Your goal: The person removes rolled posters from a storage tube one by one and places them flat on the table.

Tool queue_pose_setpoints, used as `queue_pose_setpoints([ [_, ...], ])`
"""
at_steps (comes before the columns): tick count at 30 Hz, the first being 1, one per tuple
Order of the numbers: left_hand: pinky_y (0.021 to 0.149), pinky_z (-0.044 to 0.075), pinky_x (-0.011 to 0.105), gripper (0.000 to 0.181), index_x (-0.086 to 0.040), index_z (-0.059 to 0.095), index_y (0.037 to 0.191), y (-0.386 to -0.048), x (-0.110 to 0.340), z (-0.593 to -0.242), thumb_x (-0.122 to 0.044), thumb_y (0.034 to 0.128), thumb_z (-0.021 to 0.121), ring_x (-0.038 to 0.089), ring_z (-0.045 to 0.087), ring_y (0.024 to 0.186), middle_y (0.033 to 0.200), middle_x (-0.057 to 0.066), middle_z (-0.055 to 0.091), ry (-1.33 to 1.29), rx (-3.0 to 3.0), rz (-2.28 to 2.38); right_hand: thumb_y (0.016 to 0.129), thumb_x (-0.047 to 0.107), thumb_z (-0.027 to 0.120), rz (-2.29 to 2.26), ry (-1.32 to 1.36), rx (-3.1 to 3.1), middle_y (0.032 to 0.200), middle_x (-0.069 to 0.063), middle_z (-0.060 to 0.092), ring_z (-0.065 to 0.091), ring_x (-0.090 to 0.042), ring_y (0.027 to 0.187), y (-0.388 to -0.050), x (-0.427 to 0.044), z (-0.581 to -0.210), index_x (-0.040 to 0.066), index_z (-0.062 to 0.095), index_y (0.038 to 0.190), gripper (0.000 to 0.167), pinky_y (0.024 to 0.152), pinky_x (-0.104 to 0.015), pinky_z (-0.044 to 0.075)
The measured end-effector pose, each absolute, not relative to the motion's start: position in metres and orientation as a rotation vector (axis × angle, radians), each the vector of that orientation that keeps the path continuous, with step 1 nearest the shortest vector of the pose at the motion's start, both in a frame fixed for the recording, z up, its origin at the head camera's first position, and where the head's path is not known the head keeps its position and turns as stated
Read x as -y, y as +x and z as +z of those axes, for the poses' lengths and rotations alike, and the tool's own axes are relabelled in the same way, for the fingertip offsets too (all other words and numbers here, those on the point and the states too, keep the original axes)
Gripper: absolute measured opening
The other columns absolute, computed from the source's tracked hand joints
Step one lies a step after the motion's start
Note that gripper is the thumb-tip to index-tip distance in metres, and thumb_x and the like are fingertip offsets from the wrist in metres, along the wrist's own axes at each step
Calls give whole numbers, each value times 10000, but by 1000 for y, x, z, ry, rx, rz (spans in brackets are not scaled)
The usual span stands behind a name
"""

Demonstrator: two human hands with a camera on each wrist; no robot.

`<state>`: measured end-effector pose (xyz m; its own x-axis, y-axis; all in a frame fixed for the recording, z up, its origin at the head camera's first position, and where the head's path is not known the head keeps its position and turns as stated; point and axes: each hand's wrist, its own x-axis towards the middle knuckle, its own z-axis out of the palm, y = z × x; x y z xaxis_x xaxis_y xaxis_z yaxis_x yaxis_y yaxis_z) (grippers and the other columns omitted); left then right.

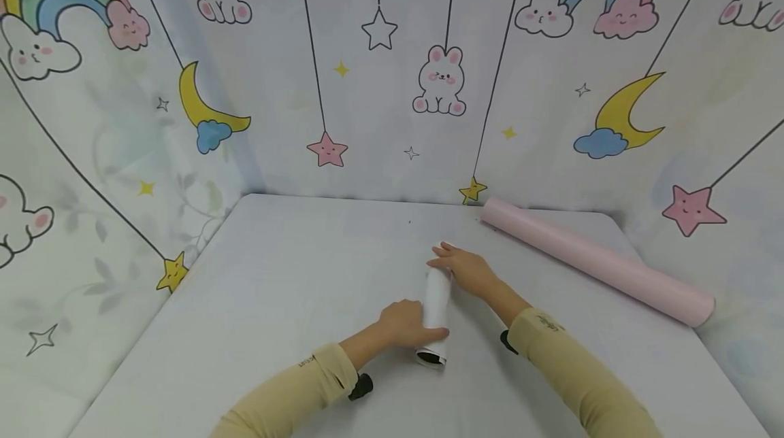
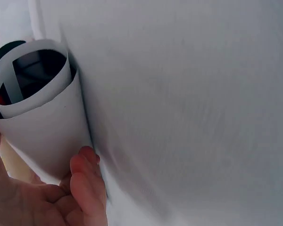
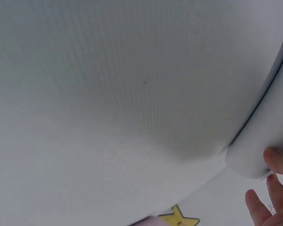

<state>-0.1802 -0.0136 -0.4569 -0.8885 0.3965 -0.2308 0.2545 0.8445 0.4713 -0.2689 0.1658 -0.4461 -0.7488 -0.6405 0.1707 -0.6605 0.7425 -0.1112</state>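
A white rolled-up sheet (image 1: 437,298) with a dark inside lies on the table, pointing away from me. Its near end, in the left wrist view, shows loose layers of the roll (image 2: 42,127). My left hand (image 1: 401,324) grips the roll near that end, thumb across the top and fingers bent along its left side. At the far end my right hand (image 1: 468,271) rests on the roll with its fingers reaching over it. In the right wrist view, one digit of the right hand (image 3: 278,188) touches the roll while other fingers stand apart from it.
A long pink roll (image 1: 597,261) lies slantwise at the table's right side, its far end by the back edge. The white table (image 1: 294,275) is bordered by walls of cartoon-printed cloth (image 1: 275,84) at the back and both sides.
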Motion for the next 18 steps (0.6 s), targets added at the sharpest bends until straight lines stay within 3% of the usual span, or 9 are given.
queue_pose_setpoints([
  [8, 479, 392, 292, 574, -52, 562, 920, -176, 6, -460, -605, 765, 567, 125, 503, 572, 688, -7, 533, 397, -2707, 718, 771, -101, 631, 240, 1059, 2773, 1332, -81, 488, 416, -269, 1247, -273, -163, -453, 146, 625, 1189, 486, 825, -422, 470],
  [11, 484, 395, 300, 599, -55, 564, 909, -176, 4, -461, -635, 759, 545, 135, 505, 578, 683, -4, 530, 390, -2745, 670, 794, -84, 616, 245, 1025, 2746, 1346, -83, 473, 436, -272, 1230, -273, -164, -456, 134, 587, 1235, 493, 792, -407, 485],
  [15, 555, 422, 347, 715, -34, 571, 946, -174, 2, -462, -714, 742, 483, 191, 514, 698, 755, 40, 553, 395, -2877, 491, 806, -11, 652, 307, 922, 2766, 1378, -100, 432, 504, -291, 1157, -272, -165, -457, 116, 465, 1339, 579, 747, -393, 498],
  [18, 638, 433, 393, 829, -9, 562, 1031, -173, 0, -463, -769, 722, 439, 223, 500, 820, 860, 77, 568, 388, -2963, 370, 755, 65, 735, 375, 837, 2810, 1339, -142, 467, 548, -316, 1088, -269, -165, -457, 101, 403, 1355, 687, 801, -420, 483],
])
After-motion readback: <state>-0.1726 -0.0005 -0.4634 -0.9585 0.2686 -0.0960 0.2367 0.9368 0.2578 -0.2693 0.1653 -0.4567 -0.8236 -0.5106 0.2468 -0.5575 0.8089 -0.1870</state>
